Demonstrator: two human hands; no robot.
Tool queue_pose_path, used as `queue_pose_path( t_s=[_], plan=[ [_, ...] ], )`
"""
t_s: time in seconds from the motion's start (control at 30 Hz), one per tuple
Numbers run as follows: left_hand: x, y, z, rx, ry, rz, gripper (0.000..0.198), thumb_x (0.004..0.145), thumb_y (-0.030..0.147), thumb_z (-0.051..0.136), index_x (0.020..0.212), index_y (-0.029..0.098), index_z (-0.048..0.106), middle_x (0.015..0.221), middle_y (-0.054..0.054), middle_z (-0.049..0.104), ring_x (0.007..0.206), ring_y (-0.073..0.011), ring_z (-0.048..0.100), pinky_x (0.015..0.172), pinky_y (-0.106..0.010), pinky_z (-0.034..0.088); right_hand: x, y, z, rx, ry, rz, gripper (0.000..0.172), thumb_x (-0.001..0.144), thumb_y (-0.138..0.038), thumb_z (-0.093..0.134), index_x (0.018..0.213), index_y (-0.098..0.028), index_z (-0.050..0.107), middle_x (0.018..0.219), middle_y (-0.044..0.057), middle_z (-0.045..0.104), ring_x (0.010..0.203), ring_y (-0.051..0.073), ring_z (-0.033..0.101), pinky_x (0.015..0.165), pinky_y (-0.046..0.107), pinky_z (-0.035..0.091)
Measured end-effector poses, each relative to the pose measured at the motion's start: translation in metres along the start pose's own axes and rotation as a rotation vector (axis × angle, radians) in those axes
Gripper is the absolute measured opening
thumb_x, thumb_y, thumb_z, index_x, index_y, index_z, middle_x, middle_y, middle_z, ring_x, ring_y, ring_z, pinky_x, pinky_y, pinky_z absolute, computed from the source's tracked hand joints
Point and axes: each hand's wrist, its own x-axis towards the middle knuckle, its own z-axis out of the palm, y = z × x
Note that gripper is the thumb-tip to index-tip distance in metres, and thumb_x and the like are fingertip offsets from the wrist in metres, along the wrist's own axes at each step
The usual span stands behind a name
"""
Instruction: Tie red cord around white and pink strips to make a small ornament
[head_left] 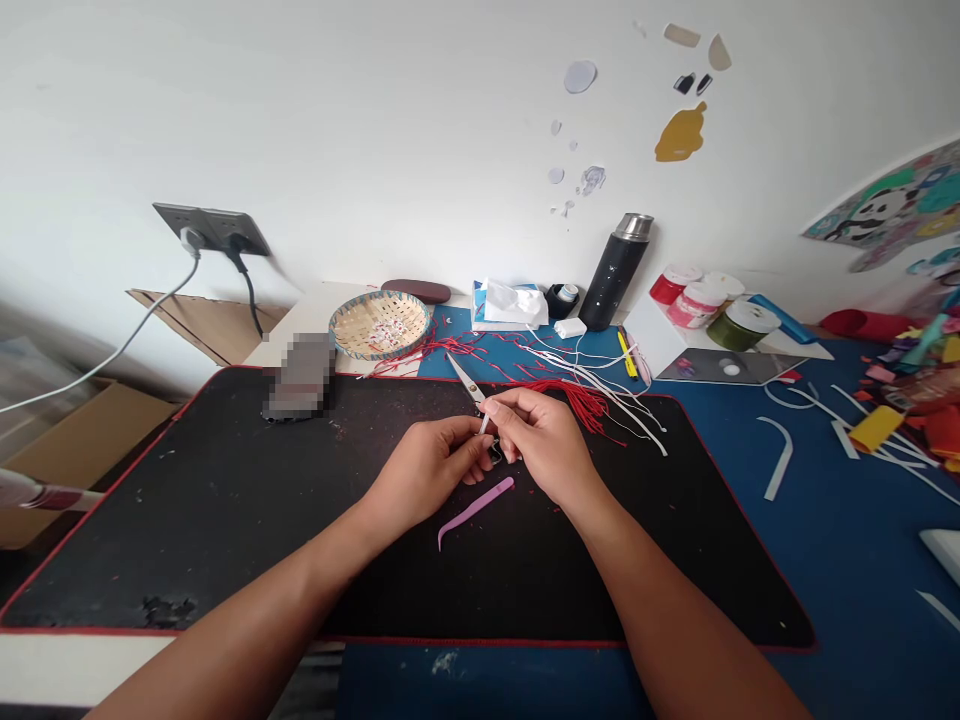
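My left hand (429,462) and my right hand (541,432) meet over the middle of the black mat (285,530). Fingertips of both are closed on a short piece of white cord (484,424); its exact form is too small to make out. Just behind my fingers lies a pair of scissors (466,380), blades pointing away to the left, the handles mostly hidden by my hands. Purple tweezers (477,510) with a bent tip rest on the mat in front of my hands. Beyond my right hand is a bundle of red cords (581,400), with white cords (619,400) beside it.
Along the wall stand a woven basket (360,330) with small bits inside, a tissue pack (510,303) and a black thermos (616,272). Spools (739,325) sit on a box at the right. Colourful scraps (922,390) lie far right; a pixelated object (301,378) is back left.
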Motion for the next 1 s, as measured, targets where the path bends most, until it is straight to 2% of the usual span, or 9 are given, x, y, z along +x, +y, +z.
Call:
queue_pose_path(
  t_s=[0.1, 0.23, 0.37, 0.5, 0.73, 0.9, 1.0],
  plan=[
    [0.0025, -0.0009, -0.0011, -0.105, -0.033, -0.049, 0.030, 0.094, 0.044, 0.071, 0.089, 0.015, 0.077, 0.074, -0.005, 0.072, 0.063, -0.0167, 0.066, 0.061, -0.026, 0.055, 0.0003, -0.0009, -0.0004, 0.014, 0.002, 0.000, 0.030, 0.095, -0.047, 0.071, 0.087, -0.018, 0.073, 0.055, -0.004, 0.055, 0.049, 0.011, 0.049, 0.051, 0.025, 0.040],
    [0.0054, -0.0027, -0.0054, -0.429, -0.091, -0.157, 0.040, 0.085, 0.052, 0.082, 0.091, 0.012, 0.078, 0.074, -0.007, 0.073, 0.061, -0.0159, 0.067, 0.059, -0.026, 0.054, 0.0016, -0.0025, -0.0026, 0.094, 0.027, 0.013, 0.032, 0.092, -0.050, 0.073, 0.094, -0.018, 0.076, 0.055, -0.005, 0.055, 0.048, 0.011, 0.049, 0.050, 0.025, 0.041],
    [0.0053, -0.0059, -0.0080, -0.641, -0.118, -0.249, 0.040, 0.083, 0.047, 0.087, 0.099, 0.010, 0.080, 0.072, -0.006, 0.071, 0.059, -0.0130, 0.065, 0.056, -0.022, 0.050, 0.0016, -0.0034, -0.0043, 0.185, 0.026, 0.034, 0.033, 0.090, -0.050, 0.076, 0.096, -0.018, 0.078, 0.054, -0.006, 0.053, 0.047, 0.010, 0.048, 0.050, 0.025, 0.039],
    [0.0053, -0.0087, -0.0072, -0.720, -0.166, -0.309, 0.037, 0.082, 0.041, 0.089, 0.099, 0.009, 0.081, 0.071, -0.004, 0.067, 0.058, -0.0102, 0.061, 0.057, -0.020, 0.048, 0.0009, -0.0046, -0.0036, 0.254, 0.032, 0.054, 0.033, 0.088, -0.050, 0.079, 0.093, -0.018, 0.079, 0.053, -0.006, 0.052, 0.046, 0.009, 0.045, 0.049, 0.025, 0.036],
    [0.0049, -0.0087, -0.0037, -0.792, -0.116, -0.259, 0.030, 0.081, 0.037, 0.090, 0.088, 0.010, 0.079, 0.061, 0.000, 0.058, 0.054, -0.0074, 0.050, 0.052, -0.018, 0.037, 0.0005, -0.0093, -0.0021, 0.324, 0.036, 0.085, 0.034, 0.084, -0.051, 0.081, 0.092, -0.018, 0.079, 0.053, -0.006, 0.049, 0.047, 0.010, 0.044, 0.050, 0.026, 0.034],
    [0.0041, -0.0066, -0.0065, -0.823, -0.161, -0.299, 0.031, 0.079, 0.031, 0.091, 0.097, 0.008, 0.082, 0.068, -0.002, 0.063, 0.059, -0.0087, 0.057, 0.056, -0.018, 0.045, 0.0008, -0.0084, -0.0033, 0.360, 0.038, 0.089, 0.033, 0.083, -0.050, 0.082, 0.088, -0.017, 0.077, 0.053, -0.007, 0.047, 0.047, 0.009, 0.042, 0.050, 0.026, 0.032],
    [0.0041, -0.0061, -0.0087, -0.847, -0.193, -0.335, 0.031, 0.078, 0.031, 0.093, 0.095, 0.007, 0.082, 0.069, -0.003, 0.064, 0.059, -0.0089, 0.060, 0.056, -0.017, 0.048, 0.0009, -0.0083, -0.0039, 0.372, 0.042, 0.083, 0.032, 0.083, -0.049, 0.083, 0.087, -0.017, 0.076, 0.053, -0.007, 0.046, 0.047, 0.009, 0.042, 0.050, 0.026, 0.030]
  ],
)
